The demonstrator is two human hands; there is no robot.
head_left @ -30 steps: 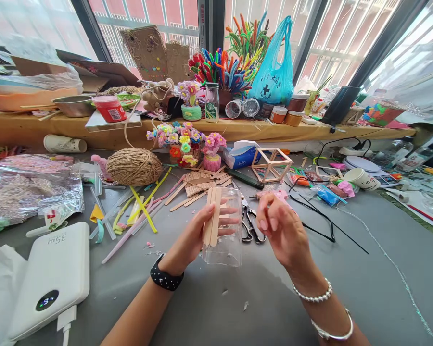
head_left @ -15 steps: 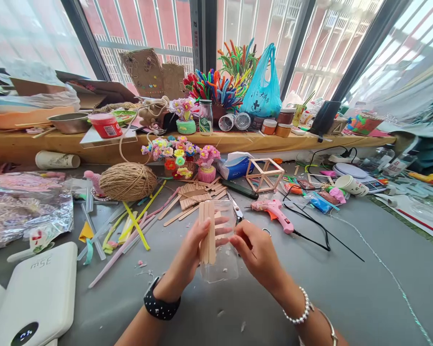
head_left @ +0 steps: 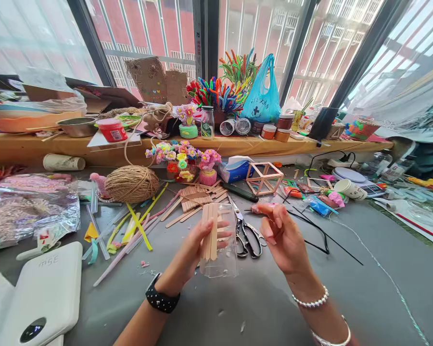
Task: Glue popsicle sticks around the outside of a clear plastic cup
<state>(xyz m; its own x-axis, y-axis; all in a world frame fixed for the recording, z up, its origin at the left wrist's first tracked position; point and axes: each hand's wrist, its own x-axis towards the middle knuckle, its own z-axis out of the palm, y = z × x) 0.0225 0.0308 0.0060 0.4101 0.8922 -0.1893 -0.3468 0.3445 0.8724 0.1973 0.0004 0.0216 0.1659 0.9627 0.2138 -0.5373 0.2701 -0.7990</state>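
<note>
My left hand (head_left: 197,240) grips a clear plastic box (head_left: 225,263), its fingers showing through the plastic. Several craft sticks (head_left: 211,230) stand side by side along the box's left part, under my thumb. My right hand (head_left: 283,238) is raised to the right of the box, apart from it, with loosely bent fingers and nothing visible in them. Behind that hand, a pink glue gun (head_left: 262,207) is mostly hidden. Black-handled scissors (head_left: 248,235) lie between the box and my right hand.
A pile of craft sticks (head_left: 195,199) lies beyond the box, near a stick cube frame (head_left: 265,178) and a twine ball (head_left: 133,184). Yellow and clear strips (head_left: 140,226) lie left; a white power bank (head_left: 52,288) is front left. A black cord (head_left: 315,233) runs right.
My right hand has moved right, away from the clear box, and its fingers have loosened. It now covers most of the glue gun, and the scissors have come into view. My left hand keeps its hold.
</note>
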